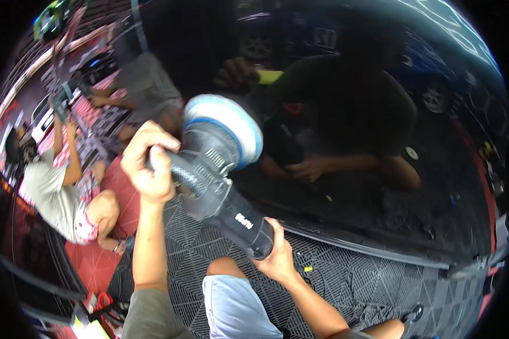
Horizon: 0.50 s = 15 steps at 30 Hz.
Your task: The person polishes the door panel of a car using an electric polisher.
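Note:
A black car polisher (223, 209) with a white, blue-edged foam pad (223, 121) is held between my two hands. My left hand (150, 164) is wrapped round the handle beside its head. Farther down, my right hand (278, 254) grips the rear of the body. The pad is tilted toward a glossy black car panel (345, 209) and overlaps it in this view. My arms and the polisher show as a reflection in the panel.
Left of me, a crouching person (54, 192) holds a tool up to the bodywork. Grey ribbed floor tiles (192, 254) lie beneath me, red ones (96, 271) to the left. A small yellow piece (307, 269) sits below the panel's lower edge (350, 247). Dark crumpled cloth (379, 313) lies lower right.

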### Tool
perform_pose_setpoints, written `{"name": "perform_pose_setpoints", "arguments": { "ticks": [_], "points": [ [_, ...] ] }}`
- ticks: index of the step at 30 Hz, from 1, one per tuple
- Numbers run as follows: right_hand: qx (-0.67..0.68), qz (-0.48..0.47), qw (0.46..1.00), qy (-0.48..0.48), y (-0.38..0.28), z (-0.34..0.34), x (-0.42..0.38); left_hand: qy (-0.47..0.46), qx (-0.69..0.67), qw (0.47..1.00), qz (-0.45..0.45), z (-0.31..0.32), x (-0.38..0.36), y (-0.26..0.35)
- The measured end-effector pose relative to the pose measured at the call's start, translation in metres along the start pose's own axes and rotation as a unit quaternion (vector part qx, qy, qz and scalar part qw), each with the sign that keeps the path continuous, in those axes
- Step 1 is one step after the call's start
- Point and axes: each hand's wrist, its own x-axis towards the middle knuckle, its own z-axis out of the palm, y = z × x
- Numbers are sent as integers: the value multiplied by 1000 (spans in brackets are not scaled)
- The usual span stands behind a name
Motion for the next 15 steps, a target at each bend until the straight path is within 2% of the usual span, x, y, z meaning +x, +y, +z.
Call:
{"name": "perform_pose_setpoints", "arguments": {
  "ticks": [10, 15],
  "points": [
    [46, 11, 999, -12, -15, -2, -4, -47, -30, 998, 25, 3, 26, 16],
    [62, 22, 998, -8, -26, -24, -7, -60, -76, 994, 46, 21, 43, 34]
  ]
}}
